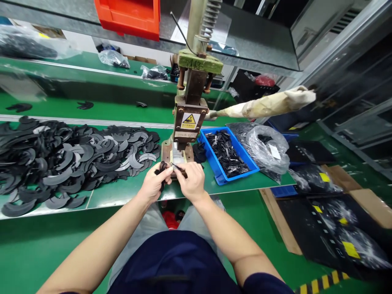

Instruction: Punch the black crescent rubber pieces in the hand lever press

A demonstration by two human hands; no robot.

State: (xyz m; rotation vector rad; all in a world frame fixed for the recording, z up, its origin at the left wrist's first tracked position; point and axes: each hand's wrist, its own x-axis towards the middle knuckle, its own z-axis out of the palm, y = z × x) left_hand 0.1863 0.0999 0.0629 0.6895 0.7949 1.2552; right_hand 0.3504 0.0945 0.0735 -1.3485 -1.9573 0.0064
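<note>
Just in front of the base of a hand press (190, 118), my two hands meet. My left hand (155, 182) is closed on a curved black part (162, 166), which sticks out above and below its fingers. Fingers bent, my right hand (192, 179) pinches a small thin black piece (175, 165) close to the left fingertips. A large pile of curved black parts (87, 153) covers the bench on the left. Right of the press, a blue tray (219, 178) holds many narrow black pieces (226, 153).
The press's wrapped lever (266, 104) reaches out to the right. Clear plastic bags (266, 149) lie beyond the blue tray. An orange bin (128, 18) hangs over the back of the bench (119, 197). Cartons with bagged parts (375, 204) stand at the lower right.
</note>
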